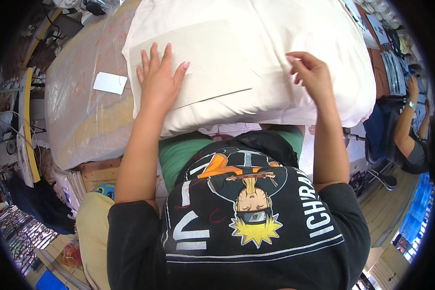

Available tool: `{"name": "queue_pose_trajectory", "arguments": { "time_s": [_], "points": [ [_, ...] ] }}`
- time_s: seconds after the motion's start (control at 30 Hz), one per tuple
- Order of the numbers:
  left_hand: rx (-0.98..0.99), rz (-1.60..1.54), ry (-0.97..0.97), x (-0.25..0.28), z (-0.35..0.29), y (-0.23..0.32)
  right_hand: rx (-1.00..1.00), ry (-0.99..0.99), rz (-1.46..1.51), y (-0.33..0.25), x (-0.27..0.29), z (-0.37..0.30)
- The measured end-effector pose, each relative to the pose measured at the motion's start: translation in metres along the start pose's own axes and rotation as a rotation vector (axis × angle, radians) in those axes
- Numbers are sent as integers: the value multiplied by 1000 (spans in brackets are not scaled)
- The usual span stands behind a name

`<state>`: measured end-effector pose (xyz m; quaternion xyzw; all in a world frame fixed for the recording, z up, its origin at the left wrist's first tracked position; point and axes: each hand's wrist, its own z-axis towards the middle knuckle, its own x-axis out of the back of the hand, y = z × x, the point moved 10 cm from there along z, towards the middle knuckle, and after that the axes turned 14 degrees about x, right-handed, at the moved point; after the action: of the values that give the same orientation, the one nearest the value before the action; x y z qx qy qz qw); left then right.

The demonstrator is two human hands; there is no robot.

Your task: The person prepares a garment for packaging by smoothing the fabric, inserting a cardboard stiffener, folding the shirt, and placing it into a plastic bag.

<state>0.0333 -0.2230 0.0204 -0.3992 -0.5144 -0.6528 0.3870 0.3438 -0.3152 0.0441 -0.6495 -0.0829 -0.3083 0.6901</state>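
My left hand (158,79) lies flat with its fingers spread on a thin, stiff-looking beige sheet (208,55). That sheet rests on a large off-white cloth (285,106), which is draped over the work surface and wrinkled toward the right. Over the cloth's right part is my right hand (311,75), its fingers curled and the fingertips close together. Whatever may be between those fingertips is too small to make out. Left of my left hand sits a small white card (110,83) with rounded corners.
Clear plastic (82,106) covers the table's left side. A yellow-edged board (30,125) stands at far left. On the right, another person's arm (405,125) shows beside a brown table (379,72) with stacked folded cloth (394,72). A beige padded shape (94,237) is at lower left.
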Motion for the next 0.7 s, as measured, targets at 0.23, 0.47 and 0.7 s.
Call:
{"name": "queue_pose_trajectory", "arguments": {
  "time_s": [0.23,0.47,0.7],
  "points": [
    [-41,55,2,-9,-7,16,25,-144,-29,5,-39,-12],
    [300,-631,-498,41,-32,-64,32,59,-116,24,90,-29],
    [455,-199,-1038,-32,-172,-141,-351,3,-227,102,193,-114]
  ]
}}
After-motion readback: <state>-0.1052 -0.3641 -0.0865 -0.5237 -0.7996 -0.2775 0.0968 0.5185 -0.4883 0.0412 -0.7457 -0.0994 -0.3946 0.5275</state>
